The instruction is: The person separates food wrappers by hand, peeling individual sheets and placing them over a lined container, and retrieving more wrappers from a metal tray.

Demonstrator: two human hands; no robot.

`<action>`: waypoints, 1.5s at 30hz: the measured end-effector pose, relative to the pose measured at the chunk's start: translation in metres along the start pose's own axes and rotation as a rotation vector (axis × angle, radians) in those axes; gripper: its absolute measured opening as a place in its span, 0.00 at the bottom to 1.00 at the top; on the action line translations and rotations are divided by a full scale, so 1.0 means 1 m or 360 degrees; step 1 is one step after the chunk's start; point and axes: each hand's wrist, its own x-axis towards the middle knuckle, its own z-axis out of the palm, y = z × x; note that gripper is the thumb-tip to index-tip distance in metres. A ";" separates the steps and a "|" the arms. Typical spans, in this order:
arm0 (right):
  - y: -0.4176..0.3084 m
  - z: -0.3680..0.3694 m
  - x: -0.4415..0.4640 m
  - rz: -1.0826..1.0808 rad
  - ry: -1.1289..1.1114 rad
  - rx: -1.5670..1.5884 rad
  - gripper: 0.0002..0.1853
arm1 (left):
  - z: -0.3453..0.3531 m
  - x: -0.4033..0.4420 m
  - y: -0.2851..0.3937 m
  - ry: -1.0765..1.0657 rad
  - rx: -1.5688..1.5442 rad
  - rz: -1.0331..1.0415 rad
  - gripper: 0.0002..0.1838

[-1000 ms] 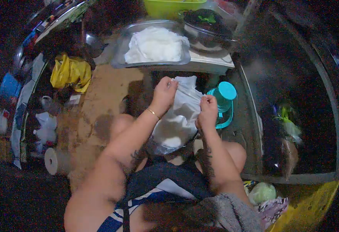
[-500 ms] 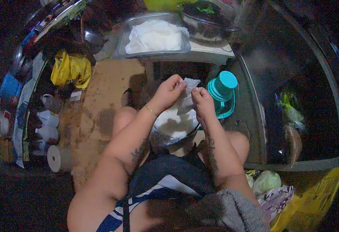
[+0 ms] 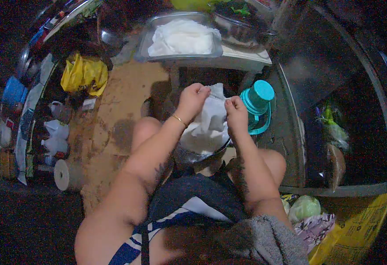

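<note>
Between my hands hangs a thin white cloth (image 3: pixel 214 110), its top edge pinched on both sides. My left hand (image 3: pixel 194 100) grips the upper left edge, and a gold bracelet sits on that wrist. At the cloth's right edge, my right hand (image 3: pixel 236 114) is closed on it. The cloth's lower part hangs over a bowl (image 3: pixel 193 157) between my knees, with white material (image 3: pixel 202 140) in it. Where cloth and contents meet is hard to tell. Beyond my hands, a clear tray (image 3: pixel 144 46) holds a heap of white cloth-like material (image 3: pixel 184 37).
A turquoise container (image 3: pixel 259 99) stands right of my right hand. Behind it is a dark pot (image 3: pixel 237 33) beside the tray. To the left lie a yellow bag (image 3: pixel 84 74), white jugs (image 3: pixel 56 137) and a roll (image 3: pixel 65 175). A cabbage (image 3: pixel 304 209) lies at lower right.
The cloth was spread out, then bunched small between closer hands, and is now stretched downward again with the hands farther apart. The view has shifted slightly.
</note>
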 end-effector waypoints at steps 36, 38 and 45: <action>-0.005 0.007 -0.008 0.0011 -0.0131 -0.0215 0.13 | 0.002 -0.001 -0.006 -0.0595 -0.0165 -0.0115 0.14; -0.011 0.002 -0.008 -0.0026 -0.0109 -0.0404 0.13 | 0.005 -0.002 -0.011 -0.0606 -0.0188 -0.0060 0.15; 0.008 -0.003 -0.003 0.0031 0.0122 -0.0348 0.09 | 0.009 -0.005 -0.009 -0.0482 0.0328 0.0156 0.20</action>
